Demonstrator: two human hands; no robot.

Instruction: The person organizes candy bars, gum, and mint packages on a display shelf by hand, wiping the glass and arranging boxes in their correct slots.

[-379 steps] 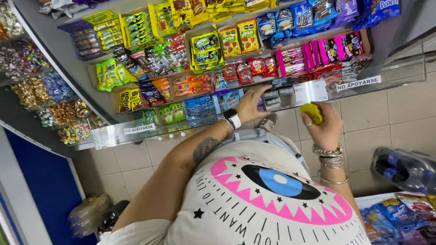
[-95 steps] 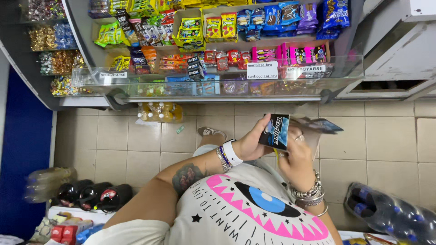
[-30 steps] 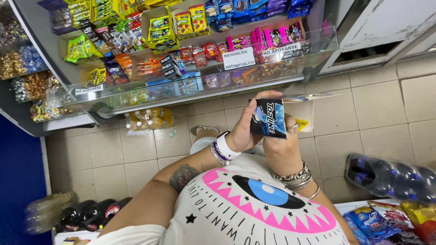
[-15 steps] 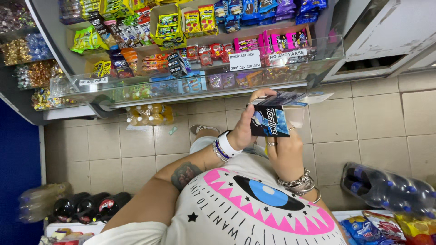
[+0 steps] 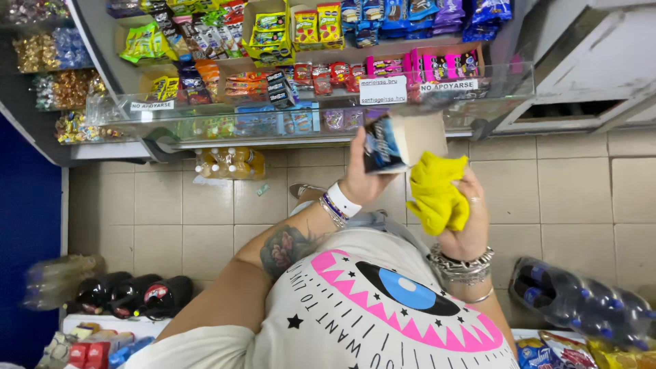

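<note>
My left hand (image 5: 362, 179) grips a dark blue snack box (image 5: 384, 143), held up on edge in front of the glass counter. A white watch and bracelets sit on that wrist. My right hand (image 5: 463, 219) clutches a crumpled yellow cloth (image 5: 436, 191), which touches the box's right side. Both hands are raised at chest height, close together, just below the counter shelf.
A glass-fronted counter (image 5: 205, 126) holds rows of candy and snack packs. Orange drink bottles (image 5: 229, 162) stand on the tiled floor beneath it. Dark soda bottles (image 5: 130, 295) lie at lower left, a pack of water bottles (image 5: 581, 307) at lower right, a blue wall panel (image 5: 27, 232) at left.
The box has turned from facing me to edge-on in my left hand. My right hand has let go of the box and now presses the yellow cloth against it.
</note>
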